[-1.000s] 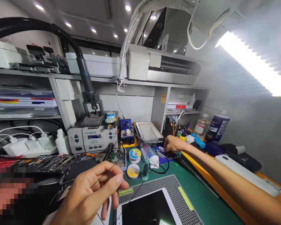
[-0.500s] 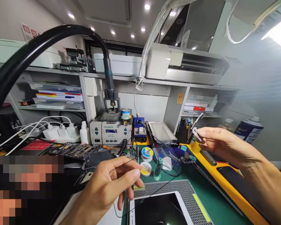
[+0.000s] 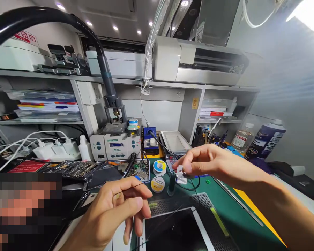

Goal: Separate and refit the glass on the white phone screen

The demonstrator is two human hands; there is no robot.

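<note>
1. While the tablet [image 3: 176, 230] lies at the bottom of the view, taken here as the clock's centre with 12 straight ahead, the step in hand looks like handling a small white piece [image 3: 180, 170] and a thin black cord [image 3: 131, 188] above the bench.
2. Between 12 and 1, the right hand [image 3: 208, 164] has its thumb and fingers clamped on the white piece, held up at about 12.
3. Between 9 and 10, the left hand [image 3: 115, 212] is loosely curled, thumb just beside the forefinger; the cord crosses its fingers, but I cannot tell whether it is gripped.
4. In my judgement, the next move calls for a light, steady pinch, since both items look slight, and for keeping the cord from snagging.
5. Counted: two hands, one tablet, one white piece, apparently one cord.
6. Also one solder spool [image 3: 159, 166] between 11 and 12, one round tin [image 3: 157, 184] at 11, one green tube [image 3: 171, 184] near 12, one pair of tweezers [image 3: 240, 204] between 2 and 3, and one spray can [image 3: 267, 139] between 1 and 2.
7. Circuit boards [image 3: 80, 169] at 10 overlap too much to count.
</note>
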